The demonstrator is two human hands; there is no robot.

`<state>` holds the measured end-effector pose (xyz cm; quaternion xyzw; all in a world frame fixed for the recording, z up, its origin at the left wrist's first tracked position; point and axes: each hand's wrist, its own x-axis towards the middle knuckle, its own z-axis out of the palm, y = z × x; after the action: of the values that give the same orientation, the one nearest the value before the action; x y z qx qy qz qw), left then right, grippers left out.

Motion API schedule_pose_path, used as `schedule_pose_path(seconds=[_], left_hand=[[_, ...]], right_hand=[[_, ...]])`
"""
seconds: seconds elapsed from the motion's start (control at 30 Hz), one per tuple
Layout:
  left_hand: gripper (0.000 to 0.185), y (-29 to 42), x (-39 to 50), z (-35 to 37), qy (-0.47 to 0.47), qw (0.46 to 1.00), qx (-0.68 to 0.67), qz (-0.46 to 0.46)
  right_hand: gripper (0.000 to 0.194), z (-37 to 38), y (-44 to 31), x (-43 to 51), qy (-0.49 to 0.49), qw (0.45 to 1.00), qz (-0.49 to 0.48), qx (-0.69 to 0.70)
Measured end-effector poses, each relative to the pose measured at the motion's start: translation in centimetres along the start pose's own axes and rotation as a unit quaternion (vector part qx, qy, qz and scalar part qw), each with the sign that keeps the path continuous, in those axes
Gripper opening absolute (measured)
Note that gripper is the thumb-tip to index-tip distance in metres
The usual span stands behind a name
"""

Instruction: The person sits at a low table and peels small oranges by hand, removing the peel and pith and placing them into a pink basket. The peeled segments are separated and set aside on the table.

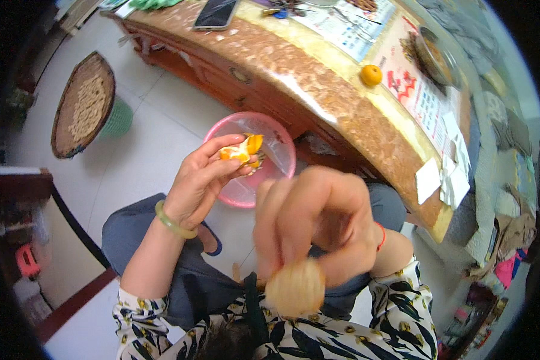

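My left hand (207,175) holds torn orange peel (254,144) between thumb and fingers, with what looks like some fruit still in it. It hangs over a pink wastebasket (289,135) lined with clear plastic, which stands on the floor between my knees. Close to the camera and blurred, my right hand (317,220) pinches a pale, rounded piece of fruit (294,288), probably peeled citrus segments. That piece is near my chest or face; its far side is hidden.
A table (270,54) curves along the front and right. On it are a phone (216,14), a whole mandarin (371,75), a bowl (435,56), printed sheets (414,90) and crumpled tissues (454,168). At left, a woven tray (65,121) of small pale pieces rests on a green basket (118,119).
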<state>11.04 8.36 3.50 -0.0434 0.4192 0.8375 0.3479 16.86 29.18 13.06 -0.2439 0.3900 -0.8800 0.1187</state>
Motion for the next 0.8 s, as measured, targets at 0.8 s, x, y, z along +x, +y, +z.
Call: schedule_pose_path(seconds=[0.8], left_hand=[[0.045, -0.6, 0.7, 0.4, 0.028, 0.998, 0.058, -0.001]], right_hand=[[0.012, 0.6, -0.6, 0.7, -0.100, 0.977, -0.188, -0.018]])
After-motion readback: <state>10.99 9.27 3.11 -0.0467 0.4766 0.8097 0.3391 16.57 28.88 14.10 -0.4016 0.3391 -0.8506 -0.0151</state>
